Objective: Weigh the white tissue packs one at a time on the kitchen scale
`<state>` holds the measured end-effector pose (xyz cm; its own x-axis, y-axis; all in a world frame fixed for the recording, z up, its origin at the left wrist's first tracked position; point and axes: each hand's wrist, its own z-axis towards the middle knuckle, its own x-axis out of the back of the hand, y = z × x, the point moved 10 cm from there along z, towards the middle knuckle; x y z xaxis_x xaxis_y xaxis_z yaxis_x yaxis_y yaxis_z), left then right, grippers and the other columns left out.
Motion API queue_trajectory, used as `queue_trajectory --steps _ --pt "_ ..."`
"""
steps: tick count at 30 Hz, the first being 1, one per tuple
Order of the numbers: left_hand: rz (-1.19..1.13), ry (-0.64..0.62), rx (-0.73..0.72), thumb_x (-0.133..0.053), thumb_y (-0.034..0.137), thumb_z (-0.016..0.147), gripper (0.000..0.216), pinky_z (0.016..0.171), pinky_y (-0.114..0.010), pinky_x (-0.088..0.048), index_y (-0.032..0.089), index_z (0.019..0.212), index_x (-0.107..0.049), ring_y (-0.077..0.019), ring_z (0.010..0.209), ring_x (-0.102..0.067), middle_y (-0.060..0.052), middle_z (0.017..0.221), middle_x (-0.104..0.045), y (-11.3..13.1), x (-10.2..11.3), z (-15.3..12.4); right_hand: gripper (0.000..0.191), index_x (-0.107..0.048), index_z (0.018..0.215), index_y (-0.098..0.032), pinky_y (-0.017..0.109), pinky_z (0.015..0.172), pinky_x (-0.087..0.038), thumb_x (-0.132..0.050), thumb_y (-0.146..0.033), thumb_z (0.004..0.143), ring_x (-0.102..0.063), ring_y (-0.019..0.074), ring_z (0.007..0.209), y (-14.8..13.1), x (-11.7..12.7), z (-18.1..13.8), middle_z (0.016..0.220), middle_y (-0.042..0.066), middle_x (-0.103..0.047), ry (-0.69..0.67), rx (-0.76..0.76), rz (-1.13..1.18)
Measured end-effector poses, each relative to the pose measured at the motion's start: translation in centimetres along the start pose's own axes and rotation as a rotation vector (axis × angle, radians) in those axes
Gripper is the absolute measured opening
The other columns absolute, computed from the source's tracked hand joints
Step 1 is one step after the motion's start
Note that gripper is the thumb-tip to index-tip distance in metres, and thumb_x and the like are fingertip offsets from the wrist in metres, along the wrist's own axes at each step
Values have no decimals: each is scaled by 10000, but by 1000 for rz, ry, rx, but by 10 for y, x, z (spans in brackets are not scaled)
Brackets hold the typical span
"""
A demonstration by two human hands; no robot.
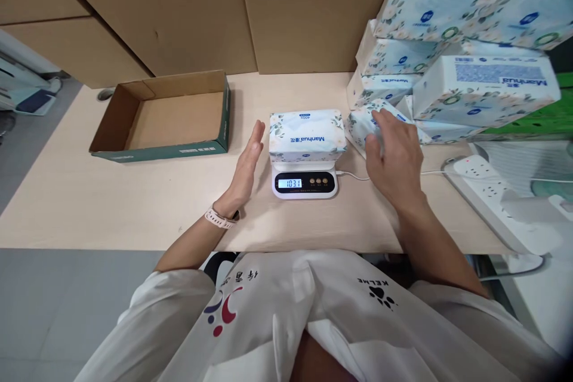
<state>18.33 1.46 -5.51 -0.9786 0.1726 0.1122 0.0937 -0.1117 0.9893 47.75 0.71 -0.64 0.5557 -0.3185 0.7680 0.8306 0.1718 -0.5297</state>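
Observation:
A pack of tissues point(307, 134) with a floral wrapper lies on a small white scale point(304, 182) whose display is lit. My left hand point(246, 170) stands on edge just left of the scale, fingers straight and together, touching nothing. My right hand point(394, 152) reaches to the right of the scale and rests its fingers on another tissue pack point(364, 125) at the foot of a pile.
A heap of tissue packs point(452, 42) fills the right back of the wooden table point(89, 203). An open, low cardboard box point(170, 116) sits at the left. Large cartons point(313, 6) line the back. A white power strip point(487, 191) lies at the right edge.

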Motion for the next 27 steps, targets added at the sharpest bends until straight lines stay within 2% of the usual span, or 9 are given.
queue_trajectory --steps 3,6,10,16,21,27 --pt "-63 13 -29 -265 804 1039 796 1422 -442 -162 393 1721 -286 -223 1733 -108 42 1839 -188 10 0 -1 746 -347 1696 -334 575 1303 -425 -194 -701 1065 -470 296 1603 7 -28 -10 1732 61 -470 -116 -125 462" --pt "-126 14 -1 -235 838 1017 848 1426 -427 -135 368 1721 -293 -205 1734 -83 45 1841 -163 11 0 -1 843 -165 1742 -401 537 1365 -339 -56 -800 1008 -292 233 1692 4 -57 -23 1820 -20 -274 -304 -197 714" --pt "-130 -10 59 -175 855 1000 868 1428 -425 -124 378 1713 -307 -214 1734 -56 71 1840 -164 6 -2 1 914 -86 1753 -399 493 1422 -175 -28 -856 964 -118 177 1727 4 -68 -30 1847 -62 -121 -396 -234 750" --pt "-128 -15 95 -134 864 988 892 1428 -435 -126 374 1713 -307 -228 1734 -62 73 1838 -174 0 0 2 958 -23 1757 -377 505 1430 -96 -4 -877 939 -58 173 1733 1 -70 -32 1856 -57 -67 -428 -198 766" --pt "-149 -13 101 -160 871 986 918 1429 -441 -123 338 1716 -321 -231 1733 -75 47 1836 -185 -1 -1 2 978 -75 1758 -362 510 1433 -73 -66 -896 939 -35 175 1734 4 -75 -34 1851 -69 -51 -428 -191 831" --pt "-127 -15 110 -162 896 966 924 1431 -440 -113 369 1706 -332 -221 1733 -84 67 1835 -184 -5 -2 3 947 -187 1738 -426 526 1428 -143 -68 -908 932 -75 193 1732 4 -72 -35 1836 -123 -103 -416 -174 783"
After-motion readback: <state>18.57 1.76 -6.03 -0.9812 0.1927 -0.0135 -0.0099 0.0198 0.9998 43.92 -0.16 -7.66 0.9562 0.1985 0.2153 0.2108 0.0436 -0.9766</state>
